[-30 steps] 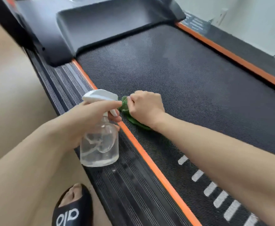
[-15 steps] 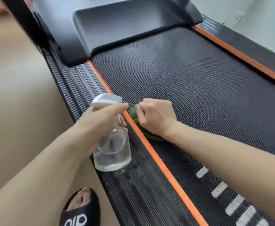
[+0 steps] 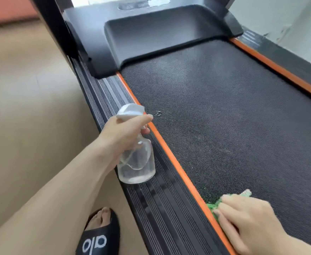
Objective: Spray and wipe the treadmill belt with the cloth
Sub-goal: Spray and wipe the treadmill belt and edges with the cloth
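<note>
The black textured treadmill belt (image 3: 224,116) runs from the motor cover towards me, edged with orange strips. My left hand (image 3: 121,137) grips the neck of a clear spray bottle (image 3: 137,162) with a white head, held over the ribbed left side rail. A small wet spot (image 3: 158,114) shows on the belt just past the nozzle. My right hand (image 3: 248,219) presses a green cloth (image 3: 213,206) onto the belt at its left edge, close to me; most of the cloth is hidden under the hand.
The black motor cover (image 3: 160,35) rises at the belt's far end. The ribbed left side rail (image 3: 160,208) and an orange strip (image 3: 175,162) border the belt. My foot in a black slipper (image 3: 98,234) stands on the beige floor (image 3: 31,116) beside the rail.
My right hand has slid the green cloth along the belt's left edge towards me, away from the bottle. The view has tilted up, showing more of the motor cover.
</note>
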